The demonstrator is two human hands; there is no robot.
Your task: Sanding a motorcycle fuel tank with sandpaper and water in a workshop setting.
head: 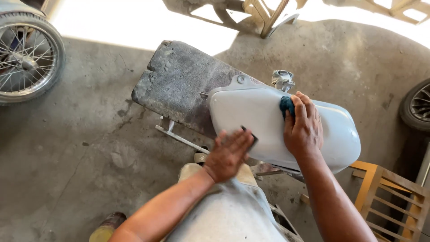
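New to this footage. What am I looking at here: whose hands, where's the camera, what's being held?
There is one picture, taken by a camera worn on a person's head and looking down at their own two bare hands; no machine is involved. The left hand lies flat on a pale grey motorcycle fuel tank, pressing a small dark pad under its fingers. The right hand rests on top of the tank, gripping a blue cloth. The tank sits on a worn dark slab over a dusty concrete floor. A spoked wheel stands at the far left and a wooden frame at lower right.
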